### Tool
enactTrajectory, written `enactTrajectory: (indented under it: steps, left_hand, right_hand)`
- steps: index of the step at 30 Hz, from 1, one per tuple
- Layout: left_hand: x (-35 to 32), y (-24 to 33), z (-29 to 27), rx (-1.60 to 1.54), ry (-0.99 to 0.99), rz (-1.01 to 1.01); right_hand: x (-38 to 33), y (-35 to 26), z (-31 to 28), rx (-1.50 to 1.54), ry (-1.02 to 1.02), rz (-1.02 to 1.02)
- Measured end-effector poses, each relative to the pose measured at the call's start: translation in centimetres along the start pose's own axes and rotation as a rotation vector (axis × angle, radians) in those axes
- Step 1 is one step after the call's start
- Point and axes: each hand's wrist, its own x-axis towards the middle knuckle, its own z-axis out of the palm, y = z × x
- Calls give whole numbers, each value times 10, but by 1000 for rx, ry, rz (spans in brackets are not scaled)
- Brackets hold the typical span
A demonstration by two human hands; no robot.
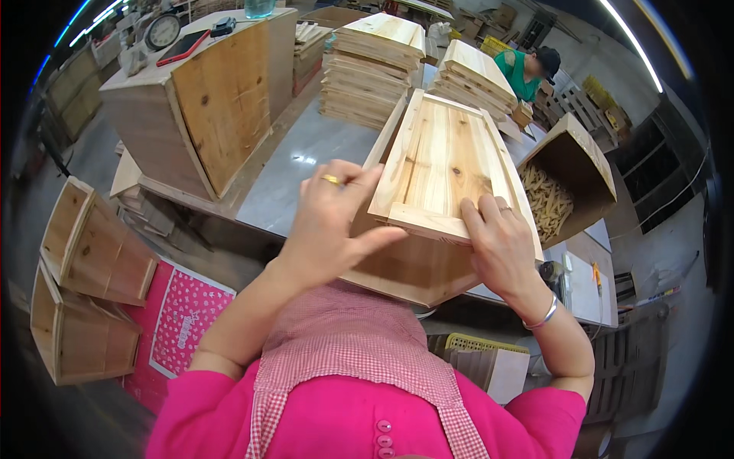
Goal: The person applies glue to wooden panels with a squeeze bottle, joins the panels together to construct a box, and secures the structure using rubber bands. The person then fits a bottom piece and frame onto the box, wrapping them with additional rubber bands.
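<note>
A framed pale wooden panel [443, 161] lies tilted over a wooden box [417, 268], whose left wall shows beside it with a dark gap between. My right hand [501, 241] grips the panel's near right corner, fingers on its top face; the thumb is hidden. Close to the panel's near left corner, my left hand [329, 214] is held with thumb stretched out and fingers partly bent, nothing in it. I cannot tell whether its fingertips touch the panel or the box wall.
Stacked wooden panels [367, 73] and another stack [474, 76] stand behind. A carton [585, 164] of small wooden pieces is at right. Left are a large wooden cabinet [222, 107] with a phone [183, 46] on top, and wooden boxes [92, 252]. A co-worker [520, 73] is farther back.
</note>
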Motion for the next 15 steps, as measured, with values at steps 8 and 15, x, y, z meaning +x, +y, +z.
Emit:
enactTrajectory:
  steps: [8, 15]
  left_hand:
    - [-25, -48, 12, -411, -83, -135]
    - [-30, -58, 12, -515, -167, -175]
  right_hand:
    - [9, -15, 12, 1, 9, -7]
    - [14, -25, 13, 6, 24, -4]
